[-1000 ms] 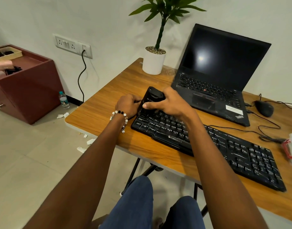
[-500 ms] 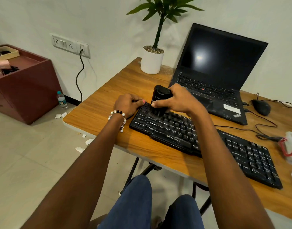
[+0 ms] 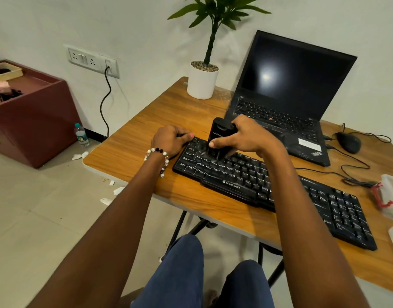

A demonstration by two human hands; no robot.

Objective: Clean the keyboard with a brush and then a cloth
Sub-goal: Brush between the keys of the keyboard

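A black keyboard (image 3: 280, 192) lies slanted across the wooden table (image 3: 133, 152), its keys streaked with pale dust. My right hand (image 3: 246, 136) grips a stubby black brush (image 3: 220, 134) and holds it upright, bristles down on the keys at the keyboard's upper left. My left hand (image 3: 171, 138), with a bead bracelet at the wrist, has curled fingers and rests at the keyboard's left end, its thumb against the corner. No cloth is visible.
An open black laptop (image 3: 286, 94) stands just behind the keyboard, a white potted plant (image 3: 202, 83) to its left. A black mouse (image 3: 348, 142) and loose cables lie at the right, with a clear plastic box (image 3: 391, 196) near the right edge. A maroon cabinet (image 3: 33, 121) stands left.
The brush has gone from tilted at the keyboard's top-left corner to upright, and moved a little right along the keys. My left hand stays at the keyboard's left end.
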